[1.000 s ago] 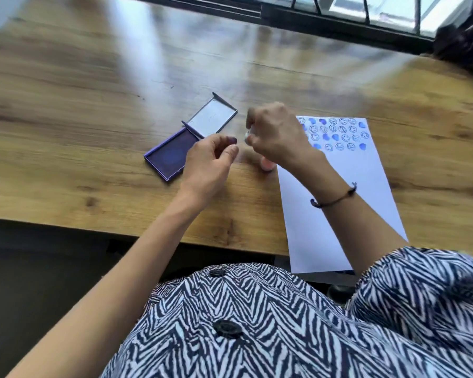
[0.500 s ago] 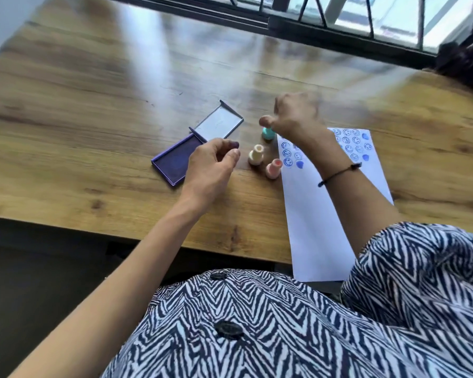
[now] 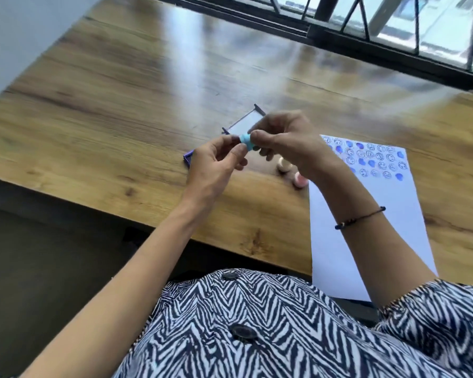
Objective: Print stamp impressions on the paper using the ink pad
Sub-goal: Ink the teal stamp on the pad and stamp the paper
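A small teal stamp (image 3: 245, 141) is held above the table between both hands. My right hand (image 3: 286, 140) pinches its right end. My left hand (image 3: 216, 165) has thumb and fingers at its left end. The purple ink pad (image 3: 188, 157) lies open behind my left hand, mostly hidden; its clear lid (image 3: 245, 121) shows above my fingers. The white paper (image 3: 372, 208) lies to the right, with several blue smiley and heart prints (image 3: 372, 159) along its top.
A cream stamp (image 3: 283, 166) and a pink stamp (image 3: 299, 180) stand on the wooden table (image 3: 120, 105) just left of the paper, partly behind my right wrist. A dark window frame (image 3: 366, 42) runs along the far edge.
My right hand picked the teal stamp off the table and brought it back toward me. My left hand rose from beside the ink pad to meet it. The view shifted left.
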Demonstrator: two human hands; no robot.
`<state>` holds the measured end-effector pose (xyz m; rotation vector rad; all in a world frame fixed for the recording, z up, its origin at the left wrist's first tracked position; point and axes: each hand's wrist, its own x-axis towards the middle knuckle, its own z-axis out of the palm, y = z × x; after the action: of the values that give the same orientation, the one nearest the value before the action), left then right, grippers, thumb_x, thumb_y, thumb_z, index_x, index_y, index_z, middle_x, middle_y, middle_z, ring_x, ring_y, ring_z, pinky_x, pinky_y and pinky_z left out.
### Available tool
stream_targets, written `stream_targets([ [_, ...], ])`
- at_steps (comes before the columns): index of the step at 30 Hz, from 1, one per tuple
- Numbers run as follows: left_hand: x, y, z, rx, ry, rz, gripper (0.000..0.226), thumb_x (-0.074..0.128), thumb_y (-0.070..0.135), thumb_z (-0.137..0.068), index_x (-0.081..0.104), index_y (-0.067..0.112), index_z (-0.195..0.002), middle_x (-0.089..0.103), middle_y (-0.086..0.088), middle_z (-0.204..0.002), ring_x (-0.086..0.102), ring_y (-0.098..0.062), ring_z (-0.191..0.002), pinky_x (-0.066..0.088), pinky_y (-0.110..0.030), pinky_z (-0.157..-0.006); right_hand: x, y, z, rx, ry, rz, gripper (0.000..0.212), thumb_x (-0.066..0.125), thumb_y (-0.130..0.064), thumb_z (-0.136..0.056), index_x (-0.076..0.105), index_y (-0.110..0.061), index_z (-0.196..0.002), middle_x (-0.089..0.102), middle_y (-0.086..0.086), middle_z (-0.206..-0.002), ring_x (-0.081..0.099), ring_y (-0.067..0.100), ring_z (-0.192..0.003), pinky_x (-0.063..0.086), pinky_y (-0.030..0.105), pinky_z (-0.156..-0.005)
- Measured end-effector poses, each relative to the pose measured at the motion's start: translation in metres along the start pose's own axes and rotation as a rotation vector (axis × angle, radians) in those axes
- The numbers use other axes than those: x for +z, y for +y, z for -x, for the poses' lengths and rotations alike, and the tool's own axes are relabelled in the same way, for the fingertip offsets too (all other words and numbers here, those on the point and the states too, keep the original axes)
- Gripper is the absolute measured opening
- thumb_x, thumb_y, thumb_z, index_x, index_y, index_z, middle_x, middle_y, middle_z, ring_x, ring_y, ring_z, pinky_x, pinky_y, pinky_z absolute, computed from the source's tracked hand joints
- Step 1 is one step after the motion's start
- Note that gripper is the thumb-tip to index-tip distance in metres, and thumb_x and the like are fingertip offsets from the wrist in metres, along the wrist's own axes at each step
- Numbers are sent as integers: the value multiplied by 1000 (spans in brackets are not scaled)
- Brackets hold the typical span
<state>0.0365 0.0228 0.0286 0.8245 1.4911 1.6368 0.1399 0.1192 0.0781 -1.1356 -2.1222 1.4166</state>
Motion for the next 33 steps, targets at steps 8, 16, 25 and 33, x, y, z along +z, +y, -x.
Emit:
stream_targets([
  [8, -44, -7, 9, -40, 236, 82, 13, 55, 7, -86, 62, 15, -78, 63, 4, -60, 57, -8, -54, 47, -15, -53, 37, -6, -7, -293, 82, 337, 19, 61, 2, -73, 67, -8, -87, 59, -1, -74, 45, -1, -55, 35, 2, -55],
  [16, -57, -19, 19, -87, 378, 103, 11, 53, 5, -87, 61, 11, -83, 59, -4, -67, 57, -4, -53, 49, -14, -54, 85, 1, -20, -464, -27, 934, 22, 44, 2, -80, 55, 0, -98, 59, 20, -107, 51, 34, -103, 41, 39, -72],
  [25, -58, -29, 19, -67, 367, 31, 9, 58, 10, -85, 63, 16, -86, 64, -3, -68, 59, -6, -55, 52, -17, -57, 71, -13, -36, -439, -72, 788, 18, 52, -3, -74, 64, -3, -88, 64, 19, -97, 54, 36, -97, 39, 37, -66],
  [33, -54, -30, 17, -59, 369, 12, 9, 59, 14, -83, 66, 18, -86, 64, -1, -65, 57, -7, -53, 49, -16, -53, 79, -3, -25, -377, -120, 846, 22, 56, -10, -76, 56, -5, -98, 57, 18, -104, 54, 36, -96, 35, 34, -66],
])
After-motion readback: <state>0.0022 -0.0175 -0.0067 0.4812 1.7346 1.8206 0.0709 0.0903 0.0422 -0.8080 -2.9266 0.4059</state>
